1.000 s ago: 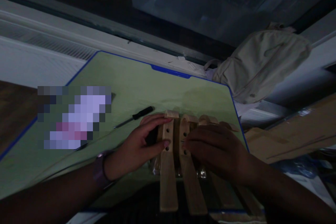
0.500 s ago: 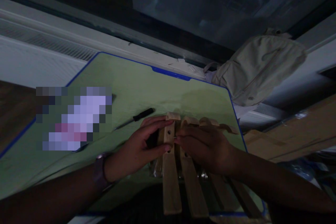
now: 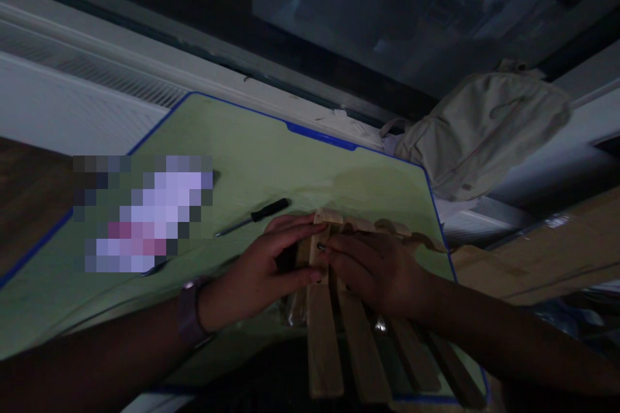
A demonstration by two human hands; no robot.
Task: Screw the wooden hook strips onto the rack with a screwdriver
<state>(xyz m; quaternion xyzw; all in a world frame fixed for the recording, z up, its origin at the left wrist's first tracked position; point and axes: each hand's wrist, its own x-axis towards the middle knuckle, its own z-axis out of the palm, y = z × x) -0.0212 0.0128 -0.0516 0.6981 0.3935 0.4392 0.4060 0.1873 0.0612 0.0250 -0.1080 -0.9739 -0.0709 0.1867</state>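
Several wooden slats with curled far ends lie side by side in front of me. My left hand (image 3: 259, 271) is closed round the leftmost wooden slat (image 3: 325, 348), fingers at its far end and thumb near its lower hole. Pinched in the fingertips of my right hand (image 3: 372, 271) is a small pin-like metal piece (image 3: 321, 246), at the slat's upper hole. How deep it sits in the hole I cannot tell. The right hand covers part of the neighbouring slats (image 3: 365, 355). Beyond the left hand lies a screwdriver (image 3: 268, 210) with a black handle.
The slats rest over a green table (image 3: 252, 142) with a blue rim. A blurred-out pale object (image 3: 159, 213) lies on its left side. A beige backpack (image 3: 494, 132) stands beyond the far right corner, with a cardboard box (image 3: 537, 251) at the right.
The right fingertips have brought the small metal piece from beside the slat to its upper hole. The left hand keeps its hold. The whole view has shifted slightly.
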